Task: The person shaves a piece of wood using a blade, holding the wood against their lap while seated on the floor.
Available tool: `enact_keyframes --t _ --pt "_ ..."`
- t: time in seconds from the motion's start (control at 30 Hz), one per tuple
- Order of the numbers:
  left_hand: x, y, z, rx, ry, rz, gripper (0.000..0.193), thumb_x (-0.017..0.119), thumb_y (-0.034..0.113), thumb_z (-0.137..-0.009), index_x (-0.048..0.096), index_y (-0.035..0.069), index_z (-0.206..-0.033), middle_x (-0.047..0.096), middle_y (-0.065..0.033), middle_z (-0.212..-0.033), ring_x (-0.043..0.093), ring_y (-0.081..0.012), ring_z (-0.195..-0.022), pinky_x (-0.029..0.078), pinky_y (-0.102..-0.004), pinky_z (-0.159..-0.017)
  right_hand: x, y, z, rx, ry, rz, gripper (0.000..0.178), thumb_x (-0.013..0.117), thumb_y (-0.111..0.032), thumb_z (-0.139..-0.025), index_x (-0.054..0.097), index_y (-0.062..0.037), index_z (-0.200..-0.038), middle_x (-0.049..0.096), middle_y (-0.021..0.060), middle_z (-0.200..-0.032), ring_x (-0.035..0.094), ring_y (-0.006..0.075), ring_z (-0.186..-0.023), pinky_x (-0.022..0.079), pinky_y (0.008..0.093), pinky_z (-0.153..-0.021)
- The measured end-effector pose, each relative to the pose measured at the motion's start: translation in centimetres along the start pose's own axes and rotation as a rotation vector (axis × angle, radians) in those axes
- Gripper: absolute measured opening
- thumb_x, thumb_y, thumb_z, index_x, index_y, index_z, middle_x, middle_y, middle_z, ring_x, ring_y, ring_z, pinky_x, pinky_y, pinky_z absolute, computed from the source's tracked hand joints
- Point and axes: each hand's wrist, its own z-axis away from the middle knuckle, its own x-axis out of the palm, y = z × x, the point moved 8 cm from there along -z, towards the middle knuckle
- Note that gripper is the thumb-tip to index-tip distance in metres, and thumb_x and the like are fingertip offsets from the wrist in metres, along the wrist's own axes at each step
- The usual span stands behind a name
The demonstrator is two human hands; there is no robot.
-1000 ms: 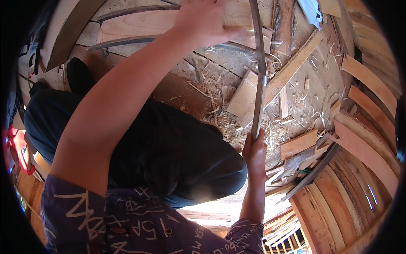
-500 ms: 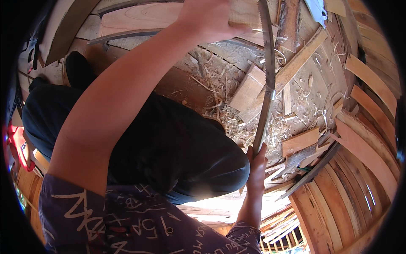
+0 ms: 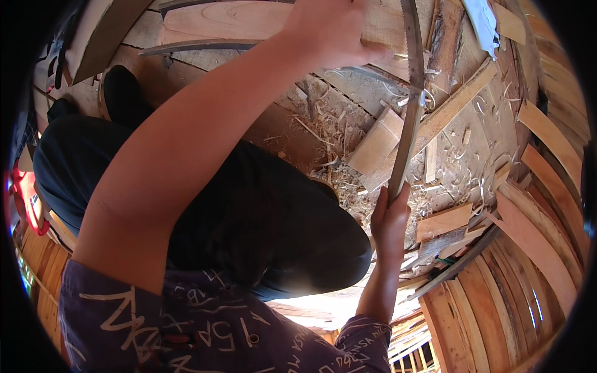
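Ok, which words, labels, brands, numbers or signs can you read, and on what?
Shirt: pale letters and numbers on dark purple; I don't copy printed wording.
Red thing, far left: dark mark, too small to read.
Saw in the right hand: none visible.
Board by the left hand: none visible.

Far ends of left hand (image 3: pixel 329 34) and saw (image 3: pixel 416 68) beyond the top edge, handle (image 3: pixel 407 137) butt hidden in right hand (image 3: pixel 390 217)

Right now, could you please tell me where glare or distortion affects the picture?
In the head view, white glare washes out the area below the dark trousers; there too, boards at right look bowed, probably by lens distortion; its corners are black, while the saw is clearly outlined.
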Motion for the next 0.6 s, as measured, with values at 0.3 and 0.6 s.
enact_keyframes --t 0.3,0.6 --pt "0.4 -0.1 -0.6 0.016 0.025 -0.021 0.076 0.064 0.062 -0.076 0.057 -0.002 -0.115 0.064 -0.0212 -0.111 0.061 -0.033 -0.107 0.045 -0.0493 -0.092 0.1 1.2 3.6 0.008 -0.005 0.014 0.027 0.052 -0.008 -0.096 0.042 -0.0019 -0.12 0.061 0.0271 -0.068 0.064 0.0457 -0.065 0.045 0.0493 -0.048" --pt "0.0 0.2 0.4 0.052 0.103 -0.058 0.071 0.067 0.059 -0.075 0.059 -0.003 -0.11 0.065 -0.0199 -0.105 0.063 -0.0326 -0.101 0.046 -0.0481 -0.089 0.2 -1.1 -2.1 -0.062 0.011 -0.016 0.025 0.052 -0.007 -0.096 0.042 0.0 -0.118 0.06 0.0253 -0.065 0.063 0.0456 -0.063 0.042 0.0492 -0.048"
